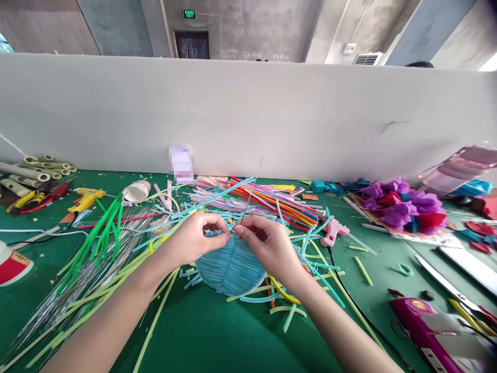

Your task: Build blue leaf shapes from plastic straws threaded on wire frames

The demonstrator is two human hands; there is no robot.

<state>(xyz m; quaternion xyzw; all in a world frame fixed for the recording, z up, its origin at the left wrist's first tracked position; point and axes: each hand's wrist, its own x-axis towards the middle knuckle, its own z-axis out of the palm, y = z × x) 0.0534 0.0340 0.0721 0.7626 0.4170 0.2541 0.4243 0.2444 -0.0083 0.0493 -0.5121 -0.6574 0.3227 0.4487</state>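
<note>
A flat, rounded blue leaf shape (pixel 229 267), made of rows of fuzzy pipe cleaners with a raised middle rib, is held above the table, its pointed end up at my fingertips. My left hand (pixel 200 238) is closed in a pinch at the leaf's upper edge. Across from it, my right hand (pixel 267 241) pinches thin wire (pixel 252 191) where it meets the leaf's tip; the wire slants up past my fingers. The fingertips of both hands nearly meet. What exactly lies between the left fingertips is hard to make out.
Behind are bundled pipe cleaners (pixel 279 204) and a pink glue gun (pixel 334 229). Left lie loose wires (pixel 85 274), green stems (pixel 111 228) and a yellow glue gun (pixel 83 202). Right are purple flowers (pixel 404 207), scissors (pixel 446 282) and a power strip (pixel 423 326). A white partition (pixel 248 114) stands behind.
</note>
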